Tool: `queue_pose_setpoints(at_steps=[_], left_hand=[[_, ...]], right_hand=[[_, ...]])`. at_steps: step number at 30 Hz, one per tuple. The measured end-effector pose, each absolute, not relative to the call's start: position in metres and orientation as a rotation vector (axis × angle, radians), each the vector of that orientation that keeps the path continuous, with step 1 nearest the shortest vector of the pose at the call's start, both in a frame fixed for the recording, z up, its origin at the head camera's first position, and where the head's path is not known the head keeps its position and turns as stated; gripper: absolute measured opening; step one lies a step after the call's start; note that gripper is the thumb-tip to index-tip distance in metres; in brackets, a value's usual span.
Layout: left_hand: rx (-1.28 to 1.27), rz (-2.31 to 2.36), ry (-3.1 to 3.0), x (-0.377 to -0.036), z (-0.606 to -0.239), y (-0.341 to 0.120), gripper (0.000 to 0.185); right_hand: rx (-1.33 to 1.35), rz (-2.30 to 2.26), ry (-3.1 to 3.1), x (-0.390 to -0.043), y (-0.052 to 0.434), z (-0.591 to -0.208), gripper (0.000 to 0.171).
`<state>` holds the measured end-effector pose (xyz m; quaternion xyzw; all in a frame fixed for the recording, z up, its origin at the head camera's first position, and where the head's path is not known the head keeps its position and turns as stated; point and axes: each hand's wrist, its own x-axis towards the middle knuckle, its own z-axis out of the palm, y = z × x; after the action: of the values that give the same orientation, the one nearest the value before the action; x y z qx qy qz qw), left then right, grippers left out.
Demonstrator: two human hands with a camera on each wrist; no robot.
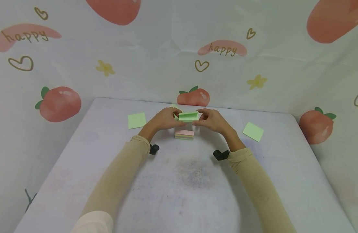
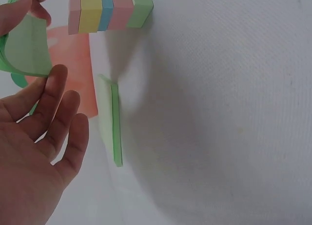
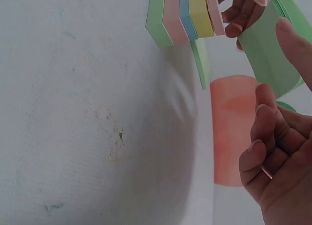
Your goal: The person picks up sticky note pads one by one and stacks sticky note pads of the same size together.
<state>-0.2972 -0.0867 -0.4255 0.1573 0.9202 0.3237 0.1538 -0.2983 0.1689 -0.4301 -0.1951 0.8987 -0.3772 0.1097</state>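
My left hand point(image 1: 164, 120) and right hand point(image 1: 211, 120) pinch the green note point(image 1: 188, 116) ends above the pad point(image 1: 184, 134); I should align edges before creasing; grip even.

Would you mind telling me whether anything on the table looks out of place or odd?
Nothing is damaged or spilled. Two loose green notes, one on the left and one on the right, lie apart from the stacked pad, each slightly askew. Both hands, left hand and right hand, hold a bent green note above the pad.
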Motion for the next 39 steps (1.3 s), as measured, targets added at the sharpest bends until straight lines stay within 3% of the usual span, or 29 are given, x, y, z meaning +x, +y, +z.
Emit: queue_pose_setpoints(at_steps=[20, 39], left_hand=[[0.460, 1.157, 2.578, -0.303, -0.436, -0.089, 0.090], [0.458, 0.996, 2.567, -0.312, -0.451, -0.082, 0.077]], right_hand=[[-0.567, -1.175, 2.613, -0.301, 0.168, -0.442, 0.077], [-0.419, -1.052, 2.578, -0.303, 0.166, -0.455, 0.087]])
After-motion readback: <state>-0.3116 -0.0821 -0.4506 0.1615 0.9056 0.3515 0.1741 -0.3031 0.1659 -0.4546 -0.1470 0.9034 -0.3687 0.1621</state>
